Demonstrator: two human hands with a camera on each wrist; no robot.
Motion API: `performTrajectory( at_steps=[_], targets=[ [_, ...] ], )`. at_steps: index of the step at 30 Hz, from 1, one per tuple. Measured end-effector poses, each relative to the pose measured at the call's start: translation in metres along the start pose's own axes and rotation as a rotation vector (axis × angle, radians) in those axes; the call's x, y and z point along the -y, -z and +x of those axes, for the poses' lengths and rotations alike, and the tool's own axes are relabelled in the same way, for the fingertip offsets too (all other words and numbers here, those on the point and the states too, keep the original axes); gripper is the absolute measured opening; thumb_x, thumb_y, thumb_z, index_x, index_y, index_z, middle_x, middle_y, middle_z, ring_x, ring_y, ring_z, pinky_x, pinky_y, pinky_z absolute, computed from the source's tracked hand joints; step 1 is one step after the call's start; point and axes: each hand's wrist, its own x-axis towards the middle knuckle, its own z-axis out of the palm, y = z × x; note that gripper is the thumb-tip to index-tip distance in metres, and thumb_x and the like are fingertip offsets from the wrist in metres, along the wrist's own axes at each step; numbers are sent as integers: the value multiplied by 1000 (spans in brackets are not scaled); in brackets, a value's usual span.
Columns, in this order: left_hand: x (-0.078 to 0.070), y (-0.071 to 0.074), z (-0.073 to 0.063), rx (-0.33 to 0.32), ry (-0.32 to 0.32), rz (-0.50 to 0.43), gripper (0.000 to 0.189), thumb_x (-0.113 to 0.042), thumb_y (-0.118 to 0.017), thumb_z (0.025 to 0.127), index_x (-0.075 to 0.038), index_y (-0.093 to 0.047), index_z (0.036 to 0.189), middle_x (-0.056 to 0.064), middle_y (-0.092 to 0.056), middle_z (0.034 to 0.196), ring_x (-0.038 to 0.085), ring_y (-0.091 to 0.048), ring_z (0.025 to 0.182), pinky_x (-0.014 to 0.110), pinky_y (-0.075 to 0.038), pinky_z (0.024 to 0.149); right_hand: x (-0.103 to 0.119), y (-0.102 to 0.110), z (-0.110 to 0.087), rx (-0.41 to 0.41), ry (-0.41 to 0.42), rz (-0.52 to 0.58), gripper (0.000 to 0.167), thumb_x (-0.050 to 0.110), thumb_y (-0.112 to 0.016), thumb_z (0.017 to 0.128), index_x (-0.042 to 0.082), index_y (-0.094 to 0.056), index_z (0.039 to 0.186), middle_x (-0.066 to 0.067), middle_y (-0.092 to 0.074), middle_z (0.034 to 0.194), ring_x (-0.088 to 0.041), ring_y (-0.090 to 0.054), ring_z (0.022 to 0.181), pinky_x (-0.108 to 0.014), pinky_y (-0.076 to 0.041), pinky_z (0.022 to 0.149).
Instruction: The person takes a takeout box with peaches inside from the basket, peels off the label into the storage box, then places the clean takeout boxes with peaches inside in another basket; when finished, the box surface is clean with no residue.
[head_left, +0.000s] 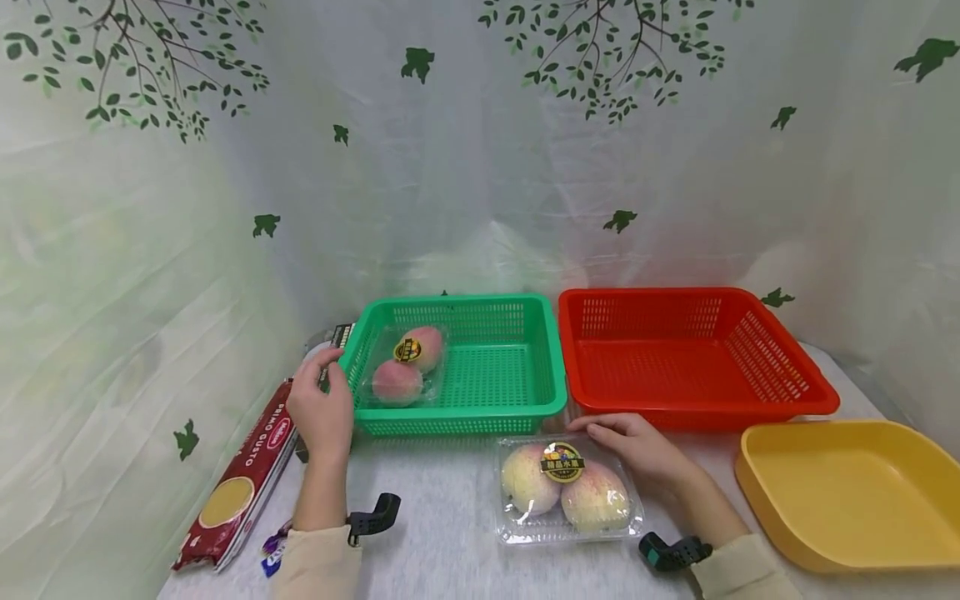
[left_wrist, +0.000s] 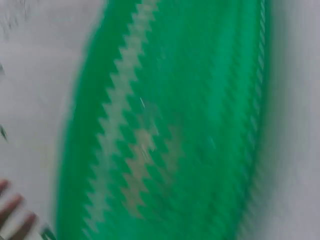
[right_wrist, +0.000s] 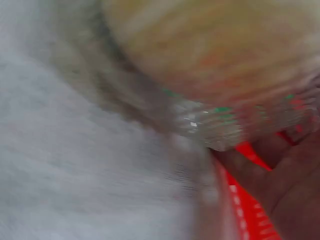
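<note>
My right hand (head_left: 637, 450) grips the upper right edge of a clear plastic box of peaches (head_left: 598, 497), which holds two pale yellow-pink fruits under a black and gold label. In the right wrist view, the thumb (right_wrist: 245, 172) lies along the box's edge; the other fingers are partly hidden. My left hand (head_left: 322, 408) hovers by the left rim of the green basket (head_left: 457, 423), fingers loosely bent and holding nothing. Inside that basket, on its left side, sits another clear box with two pinker peaches (head_left: 397, 382). The left wrist view is blurred.
A red basket (head_left: 690, 417) stands right of the green one, and a yellow tray (head_left: 855, 500) lies at the front right. On the left are a dark red packet (head_left: 240, 479) and a small purple-blue wrapper (head_left: 274, 550). A leaf-printed curtain (head_left: 465, 183) encloses the table.
</note>
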Motion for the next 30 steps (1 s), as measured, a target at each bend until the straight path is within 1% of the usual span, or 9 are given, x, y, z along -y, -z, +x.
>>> performTrajectory(
  at_steps=[2,5,8,11,14,18,24,27,30],
  targets=[
    [-19,-4,-8,-51,-157,-131,23,-9,-53,100,-5,-75,109,11,-74,113,13,-66,110,23,-50,97,3,2,-1,10,-23,-49,32,28,-53,104,14,-68,128,-8,-67,131,0,-58,119,-15,-44,99],
    [-47,-13,-25,-9,-369,-356,23,2,-51,98,2,-74,101,17,-73,96,9,-69,89,16,-54,82,10,5,-3,47,-22,-150,32,31,-55,103,17,-67,129,-4,-67,132,-12,-58,123,-18,-45,101],
    [-62,-24,-51,136,-551,-505,25,13,-48,92,6,-72,96,20,-71,84,12,-68,73,19,-56,69,18,9,-8,93,-18,-232,36,30,-57,101,17,-63,134,-4,-65,135,-24,-56,127,-25,-47,103],
    [-64,-34,-78,319,-660,-534,27,19,-49,86,6,-71,95,18,-72,79,18,-65,63,20,-56,62,27,11,-13,127,-11,-302,42,30,-59,100,14,-59,138,-6,-62,139,-29,-56,129,-34,-49,104],
    [-59,-38,-98,536,-659,-411,25,13,-55,87,0,-72,101,11,-75,84,16,-67,65,18,-55,62,37,14,-17,145,2,-373,47,33,-61,99,11,-57,141,-9,-60,141,-31,-56,129,-46,-49,104],
    [-54,-35,-111,751,-654,-63,20,-8,-64,93,-12,-73,110,-2,-76,99,9,-70,80,19,-56,68,47,14,-22,174,35,-449,54,36,-64,97,7,-54,142,-12,-59,141,-33,-56,128,-55,-49,102],
    [-53,-32,-117,836,-644,301,32,-36,-68,93,-22,-70,122,-7,-73,119,13,-70,108,34,-58,84,55,10,-23,162,67,-508,54,34,-66,95,7,-55,141,-10,-60,140,-31,-56,128,-54,-49,103],
    [-53,-32,-118,905,-578,388,43,-47,-65,93,-23,-67,128,-4,-70,127,19,-68,116,43,-57,90,57,9,-22,164,75,-507,55,35,-67,94,10,-55,142,-8,-60,141,-29,-55,129,-53,-48,104],
    [-51,-34,-119,1006,-482,394,53,-53,-62,93,-23,-61,136,-1,-66,135,22,-66,118,48,-56,91,57,7,-20,180,107,-483,55,34,-67,95,11,-55,142,-7,-59,143,-30,-54,131,-53,-47,105]
  ],
)
